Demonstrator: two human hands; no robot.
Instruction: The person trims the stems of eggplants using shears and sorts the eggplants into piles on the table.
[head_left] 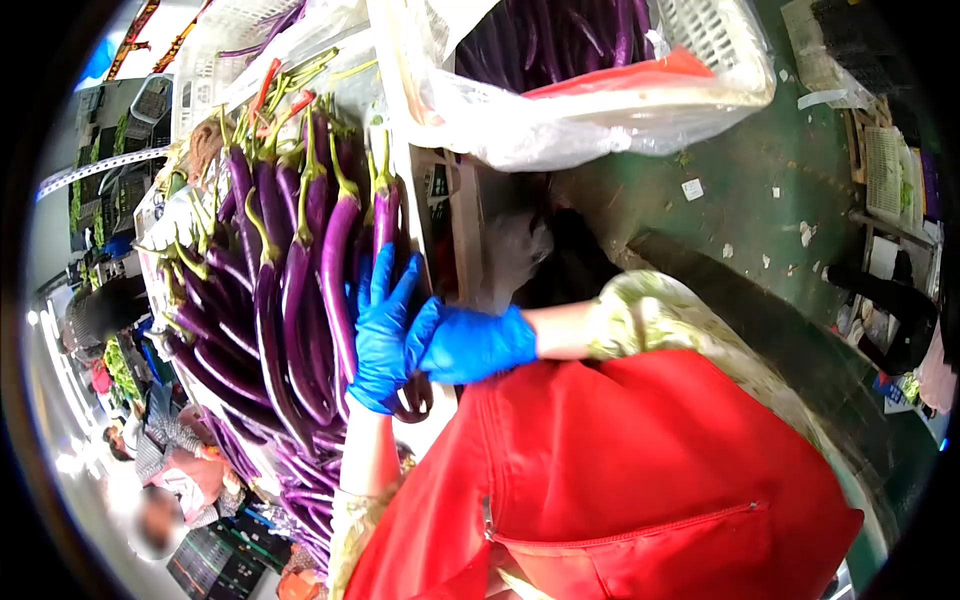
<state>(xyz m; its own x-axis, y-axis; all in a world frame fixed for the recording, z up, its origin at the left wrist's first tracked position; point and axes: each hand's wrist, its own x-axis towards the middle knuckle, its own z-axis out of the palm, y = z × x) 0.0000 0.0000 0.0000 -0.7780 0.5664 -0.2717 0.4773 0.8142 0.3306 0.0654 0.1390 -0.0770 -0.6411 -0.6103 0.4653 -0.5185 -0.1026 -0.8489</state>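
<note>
Both my hands wear blue gloves and meet at the right edge of a heap of long purple eggplants. My left hand lies over the eggplants there, its fingers stretched out and apart. One eggplant with a green stem shows just beyond its fingertips, and a curved eggplant end shows below the hands. My right hand comes in from the right and presses against my left hand, its fingers curled. What those fingers grip, if anything, is hidden.
A white crate lined with plastic holds more eggplants at the top. Red chili peppers lie among the stems. My red apron fills the lower middle. Other people are at lower left. Litter dots the green floor.
</note>
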